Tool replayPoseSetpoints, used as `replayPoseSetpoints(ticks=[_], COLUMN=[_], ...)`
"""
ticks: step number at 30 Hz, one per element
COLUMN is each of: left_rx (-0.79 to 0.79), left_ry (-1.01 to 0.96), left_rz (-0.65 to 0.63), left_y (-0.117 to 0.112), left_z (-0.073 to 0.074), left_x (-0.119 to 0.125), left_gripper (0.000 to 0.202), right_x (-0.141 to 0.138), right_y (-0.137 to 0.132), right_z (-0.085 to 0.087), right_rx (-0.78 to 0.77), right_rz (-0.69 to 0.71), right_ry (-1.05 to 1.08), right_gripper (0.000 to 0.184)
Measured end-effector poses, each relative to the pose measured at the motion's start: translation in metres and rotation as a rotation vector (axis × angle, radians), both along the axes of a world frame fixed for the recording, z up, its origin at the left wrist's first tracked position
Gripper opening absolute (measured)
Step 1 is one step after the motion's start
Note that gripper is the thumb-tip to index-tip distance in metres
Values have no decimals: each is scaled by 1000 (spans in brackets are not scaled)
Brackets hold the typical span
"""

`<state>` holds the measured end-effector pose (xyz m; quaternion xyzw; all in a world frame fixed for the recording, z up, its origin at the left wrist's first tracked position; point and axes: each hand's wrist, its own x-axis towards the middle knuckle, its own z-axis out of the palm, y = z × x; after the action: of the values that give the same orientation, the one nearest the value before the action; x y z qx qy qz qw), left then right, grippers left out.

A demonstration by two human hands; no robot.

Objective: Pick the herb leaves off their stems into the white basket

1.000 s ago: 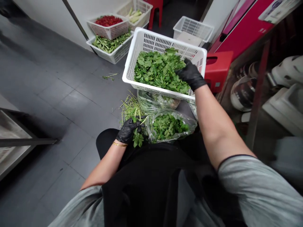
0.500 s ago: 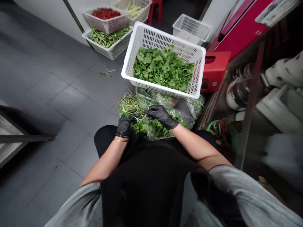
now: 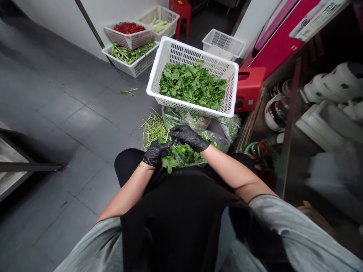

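Observation:
Both my hands wear black gloves and meet over my lap. My left hand point(image 3: 157, 152) is closed on a leafy green sprig point(image 3: 169, 162) whose leaves hang below the fingers. My right hand point(image 3: 187, 137) pinches the stem end of the same sprig right beside the left. Under the hands lies a clear plastic bag of greens point(image 3: 208, 138). Ahead stands a white basket point(image 3: 190, 80) filled with picked green leaves. A pile of bare stems point(image 3: 153, 126) lies on the floor left of the bag.
At the back left, white baskets hold red chillies point(image 3: 129, 31), green beans point(image 3: 129, 54) and pale stalks point(image 3: 160, 21). An empty white basket point(image 3: 224, 42) and a red stool point(image 3: 248, 87) stand by the pink cabinet. A metal shelf point(image 3: 17, 166) juts in at left; grey floor tiles lie between.
My right hand left the leaves in the white basket and came down to my lap. It now pinches the sprig held by my left hand.

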<state>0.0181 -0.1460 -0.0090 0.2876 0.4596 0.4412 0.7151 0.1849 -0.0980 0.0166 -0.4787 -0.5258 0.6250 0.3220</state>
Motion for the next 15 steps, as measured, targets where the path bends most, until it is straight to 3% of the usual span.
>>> replayPoseSetpoints(ticks=[5, 11, 15], left_rx=[-31, -65, -86], left_ry=[-74, -142, -174], left_rz=[53, 83, 130], left_y=[1, -4, -3], left_z=[-5, -3, -2], left_x=[-4, 9, 11], left_gripper=[33, 32, 32], right_x=[11, 1, -1], right_y=[-18, -25, -31], right_z=[-5, -26, -29], right_rx=[-124, -77, -134], right_rz=[128, 9, -24], right_ry=[-17, 190, 216], right_gripper=[34, 17, 16])
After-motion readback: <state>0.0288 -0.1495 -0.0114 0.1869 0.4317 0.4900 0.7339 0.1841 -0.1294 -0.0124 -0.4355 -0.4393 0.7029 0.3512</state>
